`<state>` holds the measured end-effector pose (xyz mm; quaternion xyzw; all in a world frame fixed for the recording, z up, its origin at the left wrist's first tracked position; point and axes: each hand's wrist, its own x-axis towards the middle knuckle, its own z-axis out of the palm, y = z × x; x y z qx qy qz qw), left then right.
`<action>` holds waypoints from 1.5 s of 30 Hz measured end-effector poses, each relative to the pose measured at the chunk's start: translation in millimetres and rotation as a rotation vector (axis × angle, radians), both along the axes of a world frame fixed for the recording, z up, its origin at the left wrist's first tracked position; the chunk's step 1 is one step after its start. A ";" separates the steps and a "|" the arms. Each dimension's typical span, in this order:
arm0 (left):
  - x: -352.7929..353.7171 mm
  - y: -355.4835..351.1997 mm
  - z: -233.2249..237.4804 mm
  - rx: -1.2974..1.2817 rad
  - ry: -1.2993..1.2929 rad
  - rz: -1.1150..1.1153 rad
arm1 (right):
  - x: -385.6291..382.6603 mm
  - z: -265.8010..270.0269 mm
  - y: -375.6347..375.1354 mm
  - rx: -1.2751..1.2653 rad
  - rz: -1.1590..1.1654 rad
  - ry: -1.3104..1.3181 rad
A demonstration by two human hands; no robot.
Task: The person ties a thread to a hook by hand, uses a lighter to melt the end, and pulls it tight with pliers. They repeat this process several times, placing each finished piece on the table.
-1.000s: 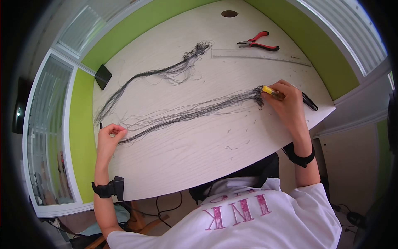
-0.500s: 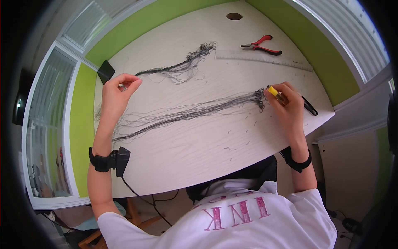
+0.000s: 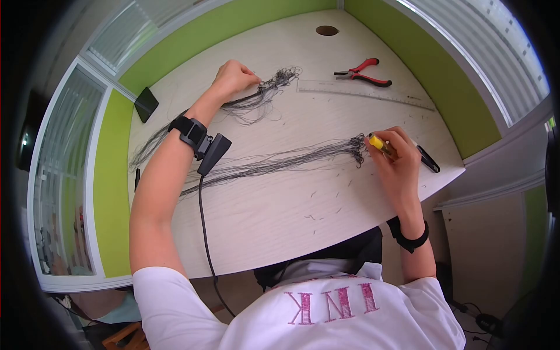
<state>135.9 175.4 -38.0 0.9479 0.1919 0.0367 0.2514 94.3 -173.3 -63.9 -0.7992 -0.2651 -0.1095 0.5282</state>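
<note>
My left hand is over the upper bundle of thin black strands, with thumb and finger pinched at the edge of its looped end. What is between those fingertips is too small to make out. In my right hand, the fingers are closed around a small yellow tool with a dark tip. That tip is beside the curled right end of the lower bundle of black strands, which stretches leftward across the table. My left forearm covers part of both bundles.
Red-handled pliers and a clear ruler lie at the back right. A black, pen-like object is by the right edge. Short dark clippings are scattered near the front. A cable hangs from my left wrist device.
My left hand has moved right and away from me, from the upper bundle's left part to its looped end. My right hand stays by the lower bundle's curled end, still holding the yellow tool.
</note>
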 end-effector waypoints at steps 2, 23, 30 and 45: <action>1.8 -0.6 -1.9 0.004 -0.001 -0.013 | -0.6 1.5 0.1 -0.013 -0.004 -0.017; -19.4 -48.6 46.5 0.722 -0.703 -0.664 | -0.4 3.9 -0.4 0.017 0.019 0.027; -61.2 -125.9 59.7 0.707 -1.006 -0.987 | -6.3 37.5 16.4 0.192 0.226 0.115; -101.8 -112.0 33.2 -0.009 -0.486 -0.782 | -14.0 34.2 6.7 0.553 0.223 0.221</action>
